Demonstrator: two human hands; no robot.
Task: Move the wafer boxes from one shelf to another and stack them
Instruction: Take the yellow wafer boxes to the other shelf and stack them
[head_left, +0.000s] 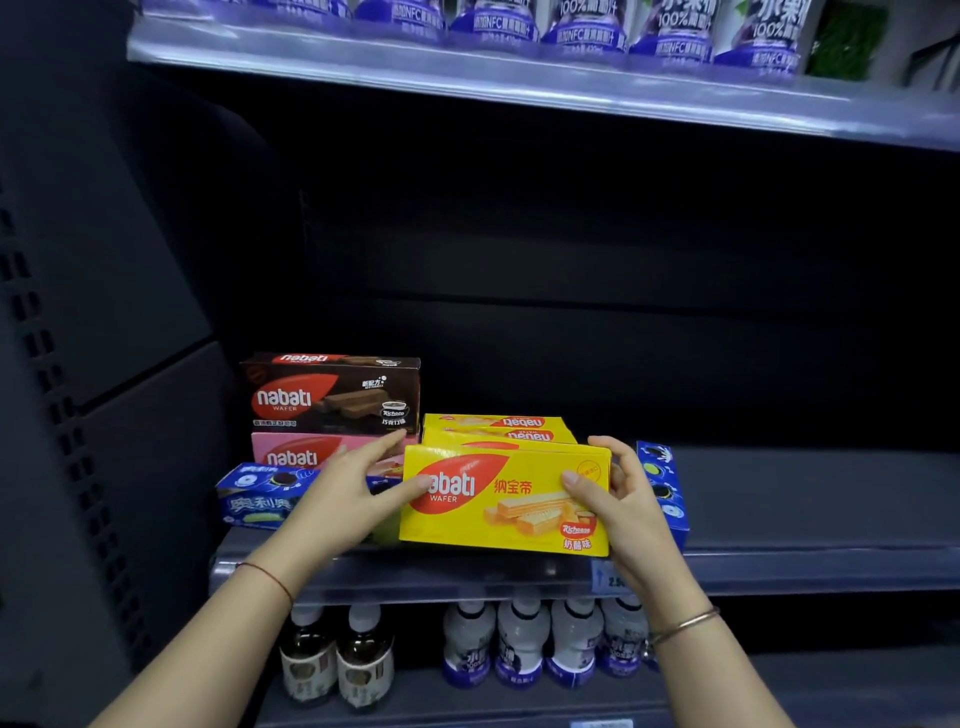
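Nearest, on the lower shelf: two brown glass bottles with pale caps, beside a row of white plastic bottles with blue labels.

Above them, along the grey metal middle shelf, a price tag in the front rail, partly hidden by the right wrist.

Left hand, thin red string bracelet on the wrist, thumb pressed on the left end of a yellow cardboard Nabati wafer box, fingers spread open and reaching past the box's left edge. Right hand, metal bangle on the wrist, closed around the box's right end, thumb on the front face and fingers behind. Box held face-up at the front of the middle shelf, tilted toward the camera.

Just behind it, a stack of two more yellow wafer boxes, lying flat. To the left, a blue Oreo box lying flat, then a pink Nabati wafer box with a dark brown Nabati wafer box stacked on it. To the right, a second blue Oreo box standing on end.

Farthest, on the top shelf: a row of purple-and-white juice cartons.
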